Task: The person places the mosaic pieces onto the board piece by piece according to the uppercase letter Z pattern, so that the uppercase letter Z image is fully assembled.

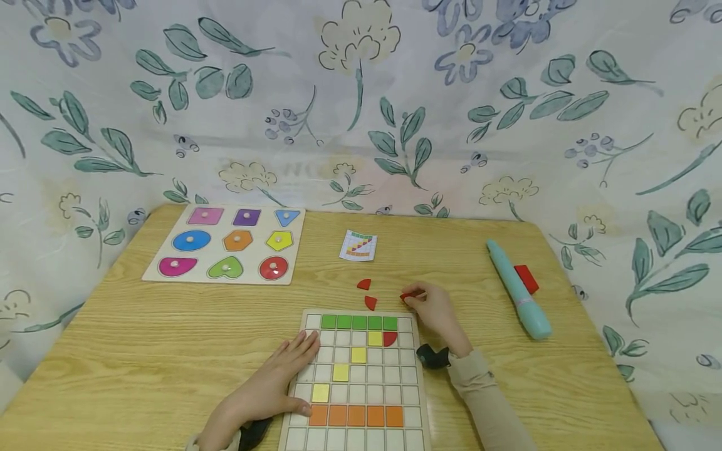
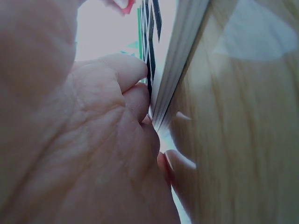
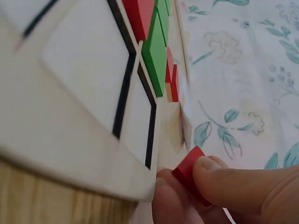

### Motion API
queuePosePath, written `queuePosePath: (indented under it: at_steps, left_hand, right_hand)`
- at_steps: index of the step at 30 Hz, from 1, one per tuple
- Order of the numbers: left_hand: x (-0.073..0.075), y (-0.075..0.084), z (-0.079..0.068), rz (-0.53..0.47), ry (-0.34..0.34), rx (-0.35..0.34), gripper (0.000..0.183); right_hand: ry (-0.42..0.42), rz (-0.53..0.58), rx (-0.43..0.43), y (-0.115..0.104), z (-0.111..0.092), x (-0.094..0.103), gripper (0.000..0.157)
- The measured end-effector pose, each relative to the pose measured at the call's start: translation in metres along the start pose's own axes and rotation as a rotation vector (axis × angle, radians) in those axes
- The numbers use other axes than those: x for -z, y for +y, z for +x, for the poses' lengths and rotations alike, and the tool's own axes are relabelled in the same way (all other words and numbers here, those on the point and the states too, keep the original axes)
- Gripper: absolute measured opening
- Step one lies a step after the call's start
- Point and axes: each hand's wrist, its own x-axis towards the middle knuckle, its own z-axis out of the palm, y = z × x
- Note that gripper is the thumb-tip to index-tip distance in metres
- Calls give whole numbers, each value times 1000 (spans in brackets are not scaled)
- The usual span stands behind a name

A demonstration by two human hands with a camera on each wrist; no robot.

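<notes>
A wooden grid board [image 1: 410, 394] lies on the table, with a row of green squares [image 1: 359, 322], a diagonal of yellow squares [image 1: 358, 355] and a row of orange squares [image 1: 356, 415]. One red quarter-circle piece [image 1: 389, 339] sits beside the top yellow square. My left hand [image 1: 276, 382] rests along the board's left edge, fingers straight. Just past the board's top right corner, my right hand [image 1: 433, 310] pinches a red piece [image 3: 189, 175] between thumb and fingers. Two loose red quarter-circle pieces [image 1: 364, 284] lie on the table behind the board.
A small pattern card [image 1: 358, 245] lies behind the loose pieces. At the back left is a knob puzzle board [image 1: 225, 244] with coloured shapes. On the right lie a teal pen-shaped object [image 1: 519, 291] and a red block [image 1: 527, 279]. A floral cloth [image 1: 361, 156] hangs behind the table.
</notes>
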Motion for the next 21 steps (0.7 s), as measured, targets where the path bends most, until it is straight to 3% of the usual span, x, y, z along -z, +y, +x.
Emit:
queuePosePath:
  at_steps: [5,9,15,21]
  left_hand:
    - [-1,-1,0,11,5,-3,110]
    - [-2,-1,0,11,7,-5,110]
    - [-2,0,-1,19,30,-45,108]
    - [0,0,-1,21,28,-52,108]
  right_hand:
    - [2,164,-53,0,1,6,16]
    - [-21,229,-92,-2,-1,9,17]
    - [-48,231,-105,-5,-4,8,15]
    - [-45,138,-6,-8,-8,8,14]
